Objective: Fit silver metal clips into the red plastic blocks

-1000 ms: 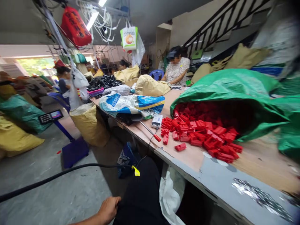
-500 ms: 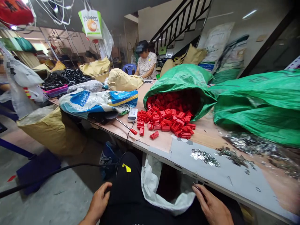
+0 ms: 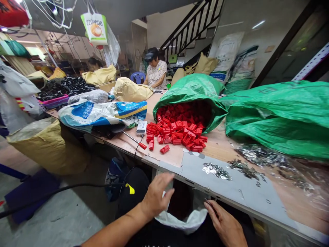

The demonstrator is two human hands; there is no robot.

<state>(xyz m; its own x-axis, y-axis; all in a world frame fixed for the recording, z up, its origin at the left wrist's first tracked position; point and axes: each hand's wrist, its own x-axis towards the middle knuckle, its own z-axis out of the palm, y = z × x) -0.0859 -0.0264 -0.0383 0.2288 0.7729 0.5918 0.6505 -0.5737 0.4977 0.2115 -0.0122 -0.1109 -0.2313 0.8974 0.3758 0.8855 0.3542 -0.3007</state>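
Note:
My left hand [image 3: 157, 196] is over the left rim of an open white woven sack [image 3: 183, 223], its thumb and fingers apart and nothing visible in it. The sack hangs at my lap below the table edge; its inside is dark. At the sack's right side, my right hand [image 3: 224, 221] is closed around a thin, dark, pointed metal tool [image 3: 211, 205], mostly hidden by the fingers. Red plastic pieces [image 3: 177, 132] spill over the table from a green sack [image 3: 191, 85]. Small shiny metal parts [image 3: 216, 171] lie in a pile on a grey sheet [image 3: 191, 164].
A red-handled rod [image 3: 142, 145] and a small white device [image 3: 141, 127] with a cable lie left of the red pieces. Another green sack [image 3: 277, 113] stands at right. Blue-white bags [image 3: 95, 113] cover the left side. A person [image 3: 156, 73] sits across the table.
My left hand has moved up and right from my left thigh to the sack's rim, its fingers spreading. My right hand keeps its hold on the thin tool. The view has shifted slightly right.

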